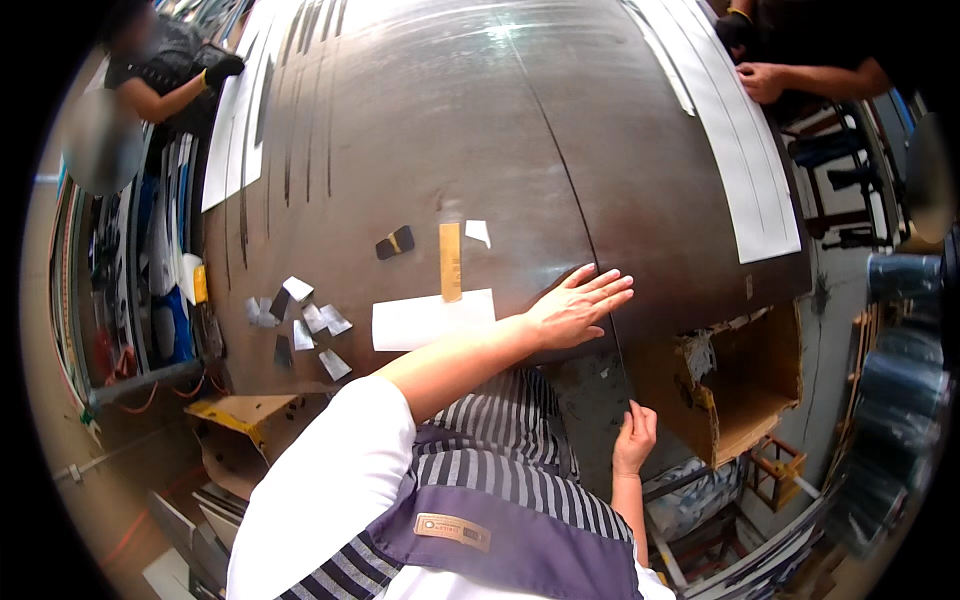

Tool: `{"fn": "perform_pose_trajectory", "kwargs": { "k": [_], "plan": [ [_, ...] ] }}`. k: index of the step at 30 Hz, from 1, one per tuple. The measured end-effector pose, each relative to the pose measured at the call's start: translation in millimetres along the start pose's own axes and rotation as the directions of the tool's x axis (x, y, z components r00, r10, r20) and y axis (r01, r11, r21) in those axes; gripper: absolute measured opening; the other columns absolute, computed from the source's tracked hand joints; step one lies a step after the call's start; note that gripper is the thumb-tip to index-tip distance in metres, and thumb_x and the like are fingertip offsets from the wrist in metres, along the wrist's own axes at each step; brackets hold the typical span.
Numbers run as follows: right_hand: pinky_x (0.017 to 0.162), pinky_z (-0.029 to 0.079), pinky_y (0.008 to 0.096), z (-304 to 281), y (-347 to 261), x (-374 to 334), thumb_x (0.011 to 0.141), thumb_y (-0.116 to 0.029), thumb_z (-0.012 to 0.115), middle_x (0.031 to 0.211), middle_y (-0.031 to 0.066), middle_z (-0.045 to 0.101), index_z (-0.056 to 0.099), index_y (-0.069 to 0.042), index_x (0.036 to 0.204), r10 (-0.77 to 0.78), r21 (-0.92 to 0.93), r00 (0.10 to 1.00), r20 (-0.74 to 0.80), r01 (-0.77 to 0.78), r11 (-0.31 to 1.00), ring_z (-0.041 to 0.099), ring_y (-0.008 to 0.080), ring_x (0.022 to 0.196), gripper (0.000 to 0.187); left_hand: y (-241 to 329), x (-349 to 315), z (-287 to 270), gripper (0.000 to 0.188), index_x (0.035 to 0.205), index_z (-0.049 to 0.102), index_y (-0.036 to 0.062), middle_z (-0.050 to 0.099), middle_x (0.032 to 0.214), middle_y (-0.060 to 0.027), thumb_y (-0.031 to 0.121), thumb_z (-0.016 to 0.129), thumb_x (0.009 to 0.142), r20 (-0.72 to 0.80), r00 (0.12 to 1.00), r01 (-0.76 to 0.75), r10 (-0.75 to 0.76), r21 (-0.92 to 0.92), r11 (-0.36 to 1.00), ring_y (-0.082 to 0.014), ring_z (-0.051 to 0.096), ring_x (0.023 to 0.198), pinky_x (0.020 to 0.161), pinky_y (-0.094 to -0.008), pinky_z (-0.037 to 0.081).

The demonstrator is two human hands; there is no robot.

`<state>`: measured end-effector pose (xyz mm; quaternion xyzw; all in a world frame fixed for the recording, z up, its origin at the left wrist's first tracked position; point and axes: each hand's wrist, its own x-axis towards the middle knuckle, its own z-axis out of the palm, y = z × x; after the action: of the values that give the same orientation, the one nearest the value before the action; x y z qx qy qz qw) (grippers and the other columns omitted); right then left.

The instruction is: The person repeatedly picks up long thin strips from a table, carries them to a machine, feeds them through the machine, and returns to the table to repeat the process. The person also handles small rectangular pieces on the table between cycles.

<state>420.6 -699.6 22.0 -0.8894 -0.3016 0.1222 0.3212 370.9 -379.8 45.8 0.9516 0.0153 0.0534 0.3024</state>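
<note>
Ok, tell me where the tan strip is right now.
In the head view, the tan strip lies on the brown table left of the left hand, between the black pad and a small white scrap.

A single thin black strip (571, 182), long and narrow, lies lengthwise across the dark brown tabletop (400, 130), slanting in a gentle curve from the far middle toward the near right, where its near end reaches out past the tabletop's near edge.
</note>
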Motion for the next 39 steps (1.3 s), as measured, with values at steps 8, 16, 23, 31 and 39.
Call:
{"fn": "perform_pose_trajectory", "kwargs": {
  "k": [8, 16, 23, 31, 39],
  "plan": [
    [0.078, 0.051, 0.0401, 72, -105, 108, 0.085, -0.004, 0.065, 0.099, 0.0116, 0.060, 0.064, -0.007, 0.116, -0.261, -0.144, 0.963, 0.062, 0.268, 0.953, 0.062, 0.0313, 0.092, 0.031, 6, -108, -18, 0.043, 0.120, 0.062, 0.0063, 0.045, 0.146, -0.0155, 0.008, 0.069, 0.078, -0.293, 0.930, 0.219, -0.220, -0.037, 0.975, -0.0301, 0.040, 0.139, 0.110, -0.0461, 0.034],
    [0.091, 0.046, 0.0445, 96, -118, 140, 0.091, -0.014, 0.063, 0.109, 0.0139, 0.059, 0.063, -0.003, 0.119, -0.401, -0.164, 0.915, 0.032, 0.401, 0.901, 0.056, 0.0335, 0.103, 0.030, 16, -192, -49, 0.049, 0.130, 0.056, 0.0066, 0.044, 0.145, -0.0154, 0.006, 0.065, 0.082, -0.394, 0.822, 0.402, -0.411, -0.109, 0.909, -0.0311, 0.043, 0.135, 0.110, -0.0451, 0.034],
    [0.095, 0.043, 0.0453, 100, -131, 201, 0.097, -0.016, 0.055, 0.118, 0.0170, 0.055, 0.054, -0.001, 0.129, -0.351, -0.142, 0.926, -0.137, 0.332, 0.932, 0.052, 0.0356, 0.111, 0.035, 4, -148, -192, 0.078, 0.150, 0.033, 0.0027, 0.041, 0.150, -0.0172, 0.002, 0.069, 0.081, -0.847, 0.413, 0.346, -0.334, -0.194, 0.918, -0.0341, 0.043, 0.134, 0.109, -0.0415, 0.036],
    [0.096, 0.042, 0.0435, 124, -80, 226, 0.095, -0.010, 0.053, 0.115, 0.0139, 0.054, 0.061, -0.004, 0.123, -0.538, -0.304, 0.839, -0.075, 0.495, 0.814, 0.051, 0.0329, 0.107, 0.029, 20, -103, -182, 0.037, 0.116, 0.065, 0.0075, 0.057, 0.128, -0.0128, 0.005, 0.069, 0.079, -0.704, 0.708, -0.005, -0.058, -0.087, 0.996, -0.0278, 0.061, 0.106, 0.094, -0.0410, 0.046],
    [0.095, 0.043, 0.0446, 124, -87, 213, 0.093, -0.004, 0.054, 0.115, 0.0142, 0.055, 0.060, -0.003, 0.125, -0.518, -0.325, 0.852, -0.080, 0.469, 0.821, 0.052, 0.0343, 0.106, 0.032, -20, -280, -117, 0.039, 0.120, 0.063, 0.0077, 0.056, 0.128, -0.0143, 0.002, 0.068, 0.082, -0.618, 0.449, 0.502, -0.645, -0.423, 0.755, -0.0322, 0.055, 0.119, 0.102, -0.0416, 0.045]
  ]
}}
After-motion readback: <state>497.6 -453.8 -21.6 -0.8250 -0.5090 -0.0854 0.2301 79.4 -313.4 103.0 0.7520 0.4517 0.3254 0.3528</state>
